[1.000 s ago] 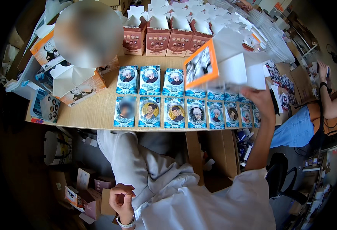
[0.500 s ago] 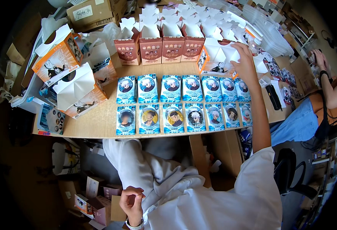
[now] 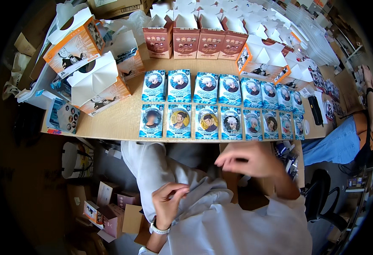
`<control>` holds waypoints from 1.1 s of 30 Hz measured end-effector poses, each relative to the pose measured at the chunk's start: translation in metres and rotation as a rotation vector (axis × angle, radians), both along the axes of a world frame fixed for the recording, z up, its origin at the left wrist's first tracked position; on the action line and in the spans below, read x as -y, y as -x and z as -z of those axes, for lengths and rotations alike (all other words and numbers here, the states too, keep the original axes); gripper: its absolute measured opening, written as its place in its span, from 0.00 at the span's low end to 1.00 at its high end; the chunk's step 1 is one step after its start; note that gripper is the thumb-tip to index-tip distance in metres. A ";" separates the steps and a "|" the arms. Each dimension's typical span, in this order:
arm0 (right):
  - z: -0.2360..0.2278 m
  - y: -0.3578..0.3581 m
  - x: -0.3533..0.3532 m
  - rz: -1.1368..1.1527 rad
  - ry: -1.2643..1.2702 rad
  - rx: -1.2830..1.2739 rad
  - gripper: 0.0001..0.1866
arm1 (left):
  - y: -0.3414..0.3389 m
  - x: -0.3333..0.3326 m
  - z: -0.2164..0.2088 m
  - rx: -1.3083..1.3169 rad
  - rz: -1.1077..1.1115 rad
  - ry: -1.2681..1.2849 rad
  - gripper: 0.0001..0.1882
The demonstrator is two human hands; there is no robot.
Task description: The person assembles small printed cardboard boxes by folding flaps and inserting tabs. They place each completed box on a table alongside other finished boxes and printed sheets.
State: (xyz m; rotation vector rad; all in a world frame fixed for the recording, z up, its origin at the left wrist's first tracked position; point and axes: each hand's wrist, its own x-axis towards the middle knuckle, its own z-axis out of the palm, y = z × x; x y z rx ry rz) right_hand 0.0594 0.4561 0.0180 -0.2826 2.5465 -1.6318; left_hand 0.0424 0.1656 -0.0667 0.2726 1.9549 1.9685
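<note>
Head view: left hand loosely curled, lower centre; right hand blurred, below the blue packs mid-frame; can't tell whether either's pinching.

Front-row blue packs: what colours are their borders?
Blue and white on the front-row packs; the head view shows it.
</note>
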 end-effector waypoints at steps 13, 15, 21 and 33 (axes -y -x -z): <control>0.096 -0.085 0.056 0.505 -0.013 -0.166 0.17 | -0.004 -0.066 0.034 0.304 0.502 -0.204 0.09; 0.100 -0.089 0.050 0.556 0.044 -0.106 0.13 | 0.000 -0.073 0.035 0.379 0.520 -0.236 0.11; 0.109 -0.099 0.018 0.622 0.330 0.111 0.05 | -0.007 -0.094 0.055 0.308 0.593 -0.182 0.16; 0.219 -0.174 -0.108 0.240 -1.018 0.425 0.11 | 0.036 -0.025 0.047 0.097 0.312 -0.290 0.06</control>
